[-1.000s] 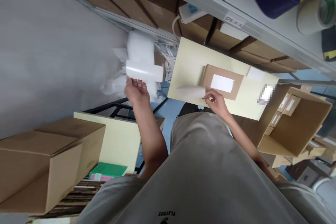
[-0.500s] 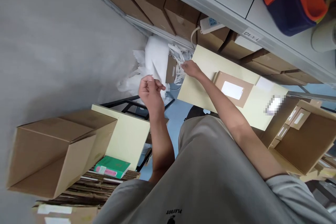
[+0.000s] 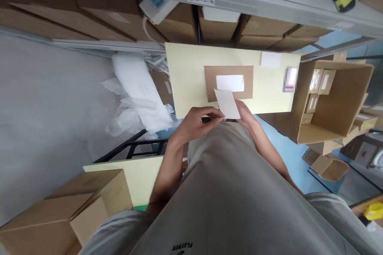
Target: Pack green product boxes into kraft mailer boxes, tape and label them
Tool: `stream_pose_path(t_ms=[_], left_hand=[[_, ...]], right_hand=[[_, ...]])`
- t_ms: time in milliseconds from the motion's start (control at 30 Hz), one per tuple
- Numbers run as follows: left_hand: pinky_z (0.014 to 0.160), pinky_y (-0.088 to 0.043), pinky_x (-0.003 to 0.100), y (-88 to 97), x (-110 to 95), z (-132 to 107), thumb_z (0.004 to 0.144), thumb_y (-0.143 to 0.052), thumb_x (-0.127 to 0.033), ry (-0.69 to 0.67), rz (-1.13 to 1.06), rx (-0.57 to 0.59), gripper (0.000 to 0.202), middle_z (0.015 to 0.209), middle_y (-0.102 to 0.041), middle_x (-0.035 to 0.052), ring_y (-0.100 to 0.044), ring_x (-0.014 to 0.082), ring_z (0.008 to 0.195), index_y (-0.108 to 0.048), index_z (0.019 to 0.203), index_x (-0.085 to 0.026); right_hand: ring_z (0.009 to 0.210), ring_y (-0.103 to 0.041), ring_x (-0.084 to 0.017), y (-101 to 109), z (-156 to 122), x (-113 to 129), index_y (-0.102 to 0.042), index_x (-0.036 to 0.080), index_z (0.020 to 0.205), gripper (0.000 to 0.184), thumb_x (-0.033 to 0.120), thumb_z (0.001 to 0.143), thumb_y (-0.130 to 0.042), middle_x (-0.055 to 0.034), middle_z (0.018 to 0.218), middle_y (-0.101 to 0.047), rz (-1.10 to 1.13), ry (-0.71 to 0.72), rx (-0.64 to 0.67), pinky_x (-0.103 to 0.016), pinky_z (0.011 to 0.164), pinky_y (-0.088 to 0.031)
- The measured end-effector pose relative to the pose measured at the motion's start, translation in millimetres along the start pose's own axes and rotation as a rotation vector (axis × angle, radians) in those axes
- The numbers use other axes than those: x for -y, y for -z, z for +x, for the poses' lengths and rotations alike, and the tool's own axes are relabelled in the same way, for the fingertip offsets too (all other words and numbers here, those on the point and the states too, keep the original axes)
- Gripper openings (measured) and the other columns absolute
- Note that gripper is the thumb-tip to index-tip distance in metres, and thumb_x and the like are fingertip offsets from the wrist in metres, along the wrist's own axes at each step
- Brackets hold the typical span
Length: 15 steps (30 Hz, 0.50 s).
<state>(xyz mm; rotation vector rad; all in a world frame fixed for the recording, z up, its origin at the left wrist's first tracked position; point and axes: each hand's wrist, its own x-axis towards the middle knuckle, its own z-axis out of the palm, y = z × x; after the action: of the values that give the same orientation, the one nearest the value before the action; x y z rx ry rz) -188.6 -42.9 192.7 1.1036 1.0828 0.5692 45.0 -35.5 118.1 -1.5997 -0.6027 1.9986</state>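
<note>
A small blank white label (image 3: 228, 104) is held up between my two hands, just in front of my body. The thumb and fingers of my left hand (image 3: 201, 121) pinch its lower left corner. My right hand (image 3: 244, 114) grips the opposite side, its fingers partly hidden behind the label. Just beyond lies a flat brown cardboard box (image 3: 213, 83) on a pale yellow tabletop (image 3: 185, 87). A white label (image 3: 231, 83) is stuck on the box's top, and the held label overlaps its near edge in view.
An open carton (image 3: 338, 103) with small boxes inside stands right of the tabletop. Brown boxes (image 3: 221, 32) line the shelf behind, beside a white power strip (image 3: 158, 10). White wrapping material (image 3: 137, 91) is heaped at left. Another large carton (image 3: 98, 195) sits lower left.
My hands, apart before, have come together holding the white label, which did not show earlier. The view has turned right, bringing the tabletop and box to the middle.
</note>
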Motion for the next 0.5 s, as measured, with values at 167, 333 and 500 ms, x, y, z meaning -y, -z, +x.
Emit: stream_pose_path(t_ms=[167, 333, 500], left_hand=[[0.09, -0.066, 0.033, -23.2, -4.6, 15.3, 0.098, -0.069, -0.029, -0.081, 0.115, 0.199, 0.017, 0.097, -0.089, 0.0021, -0.082, 0.0196, 0.09, -0.085, 0.101, -0.023], [0.088, -0.063, 0.031, -35.5, 7.9, 25.0, 0.094, -0.064, -0.019, -0.099, 0.315, 0.23, 0.021, 0.096, -0.088, -0.0008, -0.083, 0.0186, 0.09, -0.084, 0.095, -0.025], [0.09, -0.061, 0.031, -42.3, 23.2, 30.2, 0.093, -0.064, -0.019, -0.096, 0.437, 0.218, 0.02, 0.098, -0.088, -0.0019, -0.083, 0.0195, 0.092, -0.082, 0.096, -0.027]], right_hand=[[0.103, -0.079, -0.028, 40.6, -18.5, -8.0, -0.075, 0.026, 0.098, 0.054, 0.076, 0.082, -0.089, -0.0034, 0.096, -0.085, 0.255, 0.052, -0.14, -0.037, 0.079, -0.065], [0.096, -0.08, -0.026, 67.3, -20.5, -9.7, -0.077, 0.026, 0.104, 0.061, 0.083, 0.084, -0.086, -0.0045, 0.097, -0.084, 0.248, 0.125, -0.225, -0.035, 0.075, -0.065], [0.092, -0.075, -0.019, 79.2, -28.9, -1.8, -0.079, 0.028, 0.109, 0.066, 0.087, 0.081, -0.087, -0.0023, 0.103, -0.081, 0.118, 0.245, -0.215, -0.03, 0.076, -0.063]])
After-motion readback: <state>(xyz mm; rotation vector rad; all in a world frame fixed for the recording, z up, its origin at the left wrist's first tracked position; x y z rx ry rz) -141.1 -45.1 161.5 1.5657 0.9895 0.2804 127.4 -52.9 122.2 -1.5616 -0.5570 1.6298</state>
